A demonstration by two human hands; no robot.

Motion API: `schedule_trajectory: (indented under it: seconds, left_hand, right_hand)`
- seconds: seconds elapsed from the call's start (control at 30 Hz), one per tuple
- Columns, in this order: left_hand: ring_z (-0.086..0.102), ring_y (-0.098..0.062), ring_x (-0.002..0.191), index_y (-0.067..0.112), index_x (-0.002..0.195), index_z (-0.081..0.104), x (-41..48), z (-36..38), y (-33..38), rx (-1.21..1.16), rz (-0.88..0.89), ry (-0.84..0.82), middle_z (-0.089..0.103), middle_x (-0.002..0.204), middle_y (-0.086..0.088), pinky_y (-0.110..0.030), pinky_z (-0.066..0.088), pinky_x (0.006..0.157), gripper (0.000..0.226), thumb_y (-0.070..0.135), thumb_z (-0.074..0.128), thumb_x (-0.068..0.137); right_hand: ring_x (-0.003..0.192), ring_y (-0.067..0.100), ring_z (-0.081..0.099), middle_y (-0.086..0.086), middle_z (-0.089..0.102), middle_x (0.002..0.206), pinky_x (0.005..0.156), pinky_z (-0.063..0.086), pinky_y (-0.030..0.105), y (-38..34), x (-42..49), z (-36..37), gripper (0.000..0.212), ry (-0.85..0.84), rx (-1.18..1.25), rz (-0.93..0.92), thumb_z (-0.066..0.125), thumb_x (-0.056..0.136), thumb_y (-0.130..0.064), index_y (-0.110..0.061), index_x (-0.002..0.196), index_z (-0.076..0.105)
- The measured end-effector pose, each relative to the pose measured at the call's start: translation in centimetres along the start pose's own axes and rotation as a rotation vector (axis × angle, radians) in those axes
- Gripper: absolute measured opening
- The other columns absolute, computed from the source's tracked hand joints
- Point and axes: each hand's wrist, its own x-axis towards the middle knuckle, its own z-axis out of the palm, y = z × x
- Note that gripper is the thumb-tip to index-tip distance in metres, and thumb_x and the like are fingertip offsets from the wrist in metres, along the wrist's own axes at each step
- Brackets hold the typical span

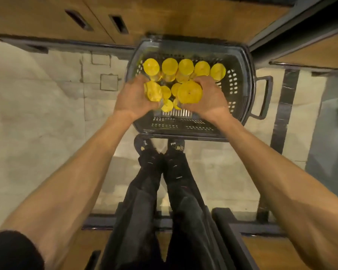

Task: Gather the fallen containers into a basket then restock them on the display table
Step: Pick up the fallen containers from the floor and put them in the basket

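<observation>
A dark plastic basket [240, 78] sits on the floor in front of my feet. Several clear containers with yellow lids [185, 67] stand upright inside it, filling its far half. My left hand [131, 96] grips one yellow-lidded container [153, 91] above the basket, tilted. My right hand [209, 98] grips another, larger-looking container [189, 92] beside it, held higher than the rest. Both hands hover over the basket's middle. The container bodies are mostly hidden under the lids and fingers.
Wooden cabinet fronts [47, 14] with slot handles run along the far side. A basket handle [263, 96] sticks out to the right. Pale tiled floor [37, 114] lies to the left. A wooden shelf edge [310, 55] stands at the right, and a dark-framed edge [232, 225] lies behind my feet.
</observation>
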Motion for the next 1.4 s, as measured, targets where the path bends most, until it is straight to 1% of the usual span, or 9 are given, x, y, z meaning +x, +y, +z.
schedule_trajectory:
  seconds: [0.1,0.2,0.4,0.57,0.73,1.0,1.17,1.3,1.4]
  left_hand:
    - [0.06,-0.026,0.108,0.009,0.125,0.053,2.6,2.5,-1.7,-0.037,-0.031,0.015,0.065,0.119,-0.01,-0.028,0.042,0.08,0.069,0.032,0.086,0.069]
    - [0.06,-0.025,0.111,0.011,0.128,0.052,5.2,4.6,-3.0,-0.009,-0.043,0.005,0.063,0.122,-0.01,-0.032,0.045,0.088,0.074,0.034,0.087,0.067]
    - [0.05,-0.03,0.12,0.011,0.132,0.05,9.8,9.1,-5.4,0.098,0.016,0.016,0.042,0.134,-0.013,-0.039,0.043,0.101,0.077,0.03,0.087,0.067]
    - [0.052,-0.032,0.118,0.011,0.131,0.05,11.9,12.2,-7.5,0.136,0.005,0.077,0.046,0.131,-0.013,-0.042,0.046,0.096,0.072,0.03,0.085,0.072]
    - [0.051,-0.026,0.118,0.01,0.131,0.049,13.6,14.1,-9.1,0.128,-0.018,0.121,0.044,0.133,-0.011,-0.033,0.042,0.094,0.068,0.03,0.083,0.075]
    - [0.049,-0.021,0.119,0.01,0.133,0.047,15.6,15.3,-9.6,0.112,-0.055,0.177,0.043,0.135,-0.007,-0.023,0.038,0.093,0.073,0.036,0.083,0.075]
    - [0.049,-0.016,0.114,0.009,0.13,0.048,15.5,16.6,-10.5,0.035,-0.107,0.237,0.045,0.133,-0.007,-0.011,0.027,0.08,0.071,0.036,0.083,0.075]
    - [0.041,-0.005,0.105,0.01,0.13,0.048,15.5,16.9,-10.5,0.025,-0.117,0.259,0.045,0.131,-0.005,-0.01,0.028,0.08,0.072,0.037,0.083,0.074]
    - [0.046,-0.013,0.116,0.009,0.133,0.045,15.6,16.4,-10.4,0.03,-0.122,0.217,0.044,0.134,-0.006,-0.013,0.028,0.082,0.076,0.037,0.084,0.074]
  right_hand:
    - [0.112,0.018,0.057,0.001,0.058,0.128,0.086,0.046,0.029,2.5,2.7,2.5,0.077,-0.026,-0.033,-0.013,0.086,0.063,-0.048,-0.019,0.128,0.056]
    - [0.112,0.017,0.059,-0.001,0.061,0.125,0.089,0.05,0.034,4.5,4.8,4.6,0.079,-0.034,-0.041,-0.018,0.085,0.06,-0.049,-0.019,0.127,0.057]
    - [0.119,0.017,0.053,0.002,0.056,0.132,0.092,0.044,0.029,7.5,9.6,8.8,0.079,-0.022,-0.036,-0.01,0.087,0.064,-0.04,-0.017,0.132,0.054]
    - [0.116,0.017,0.054,0.002,0.059,0.128,0.087,0.042,0.023,8.4,13.3,11.5,0.077,0.015,-0.043,-0.037,0.087,0.064,-0.041,-0.014,0.129,0.056]
    - [0.118,0.021,0.055,0.003,0.058,0.13,0.094,0.048,0.037,8.1,15.6,14.4,0.081,0.027,-0.061,-0.011,0.086,0.064,-0.045,-0.016,0.132,0.054]
    - [0.122,0.018,0.054,0.0,0.055,0.135,0.094,0.047,0.028,8.6,16.7,17.4,0.078,0.127,-0.046,0.056,0.084,0.07,-0.046,-0.019,0.135,0.05]
    - [0.124,0.013,0.053,-0.004,0.052,0.139,0.082,0.038,0.017,8.8,17.4,17.8,0.076,0.148,-0.013,0.068,0.084,0.069,-0.046,-0.021,0.134,0.052]
    - [0.121,0.015,0.054,0.0,0.054,0.135,0.093,0.045,0.023,8.9,17.7,18.3,0.079,0.167,0.04,0.054,0.086,0.065,-0.044,-0.015,0.132,0.054]
    - [0.123,0.018,0.052,0.003,0.05,0.139,0.098,0.046,0.028,8.8,17.7,18.4,0.084,0.137,0.053,0.062,0.087,0.066,-0.043,-0.013,0.135,0.05]
